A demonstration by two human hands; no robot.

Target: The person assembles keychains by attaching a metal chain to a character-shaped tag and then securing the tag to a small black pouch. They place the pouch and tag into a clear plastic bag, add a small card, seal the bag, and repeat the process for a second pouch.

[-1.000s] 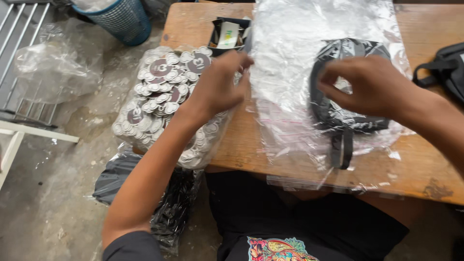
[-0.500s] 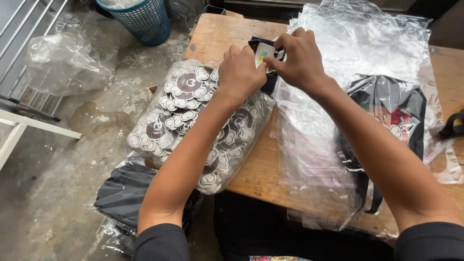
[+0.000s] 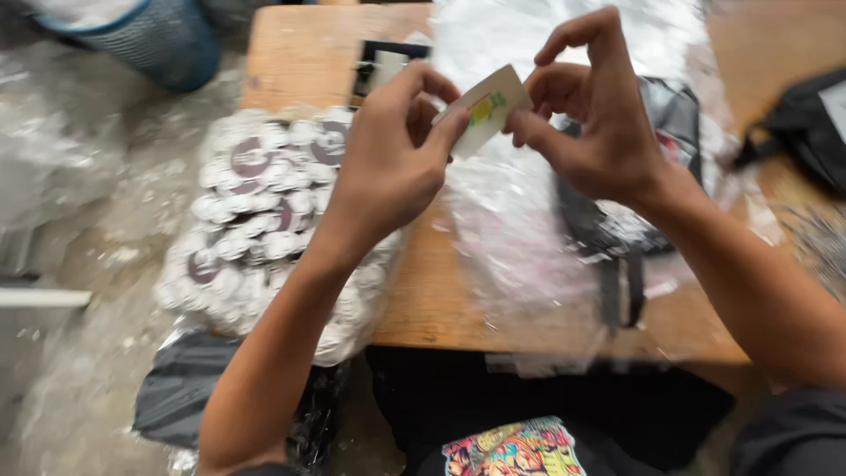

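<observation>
Hands (image 3: 493, 141) pinched on small card (image 3: 486, 110)

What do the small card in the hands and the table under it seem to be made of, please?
The card looks like thin paper or cardstock, matte white with a small coloured print; it stays flat between the fingertips of the left hand and right hand. The table looks like bare wood or plywood, dull brown with worn patches.

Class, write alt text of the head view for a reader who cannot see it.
Both hands, left hand and right hand, pinch a small white rectangular card above a wooden table. Below lie clear plastic bags over a black strapped bag, beside a clear sack of round badges.
</observation>
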